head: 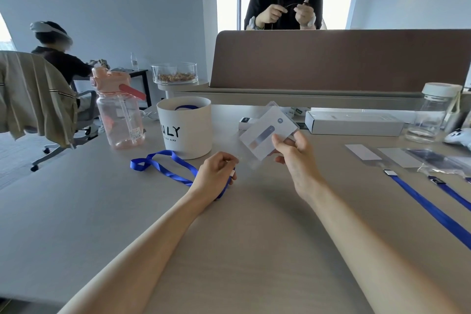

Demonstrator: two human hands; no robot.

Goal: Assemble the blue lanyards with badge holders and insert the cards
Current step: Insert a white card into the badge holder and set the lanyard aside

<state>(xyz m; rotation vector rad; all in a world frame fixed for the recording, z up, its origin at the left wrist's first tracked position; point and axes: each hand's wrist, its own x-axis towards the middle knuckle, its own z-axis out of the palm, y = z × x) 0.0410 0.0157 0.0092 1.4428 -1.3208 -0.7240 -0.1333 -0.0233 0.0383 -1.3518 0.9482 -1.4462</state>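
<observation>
My right hand (pixel 293 153) holds a clear badge holder with a white card (pixel 267 130) in it, tilted above the table. My left hand (pixel 216 173) is closed on the clip end of a blue lanyard (pixel 163 164); the strap loops away to the left across the table. The holder's lower corner comes close to my left fingertips; whether it touches the clip I cannot tell. Two more blue lanyards (pixel 433 211) with badge holders (pixel 397 157) lie flat at the right.
A white round bin (pixel 187 132) with more blue lanyards inside stands just behind my left hand. A pink water bottle (pixel 119 115) is to its left. A white box (pixel 354 122) and a glass jar (pixel 433 112) sit at the back right. A person works beyond the brown divider (pixel 331 58).
</observation>
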